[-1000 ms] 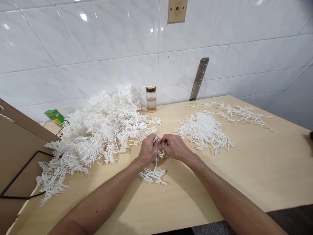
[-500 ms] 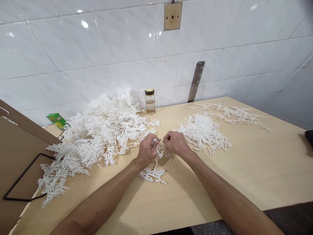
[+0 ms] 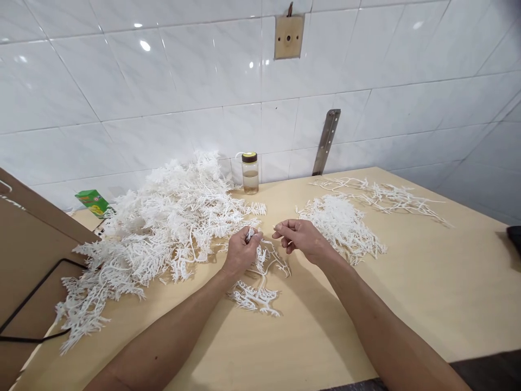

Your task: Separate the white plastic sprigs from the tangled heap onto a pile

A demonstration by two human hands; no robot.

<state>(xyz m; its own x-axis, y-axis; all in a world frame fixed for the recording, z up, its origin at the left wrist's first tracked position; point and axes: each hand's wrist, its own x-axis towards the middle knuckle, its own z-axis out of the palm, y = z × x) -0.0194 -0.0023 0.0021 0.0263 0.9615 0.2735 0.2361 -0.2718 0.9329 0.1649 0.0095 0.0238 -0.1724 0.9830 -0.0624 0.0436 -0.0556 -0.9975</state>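
Observation:
My left hand (image 3: 240, 252) is closed round a white branching plastic sprig (image 3: 260, 296), whose twigs poke out above the thumb and hang below onto the table. Just to the right, my right hand (image 3: 299, 236) has its thumb and forefinger pinched together, apart from the left hand. Anything between those fingertips is too small to name. A large heap of white feathery plastic sprigs (image 3: 171, 217) lies left of my hands. Behind my right hand is a smaller pile of short white twig pieces (image 3: 340, 225).
Thin bare white stems (image 3: 391, 195) lie at the table's back right. A water bottle (image 3: 250, 174) stands by the tiled wall, near a metal bracket (image 3: 325, 144). Left are a green packet (image 3: 93, 202) and a brown board (image 3: 32, 260) with a black wire frame. A dark object (image 3: 513, 239) sits far right.
My right hand has moved slightly right, away from the left, and its fingers have loosened from a tight curl. The left hand keeps its hold on the sprig. The view has tilted slightly up.

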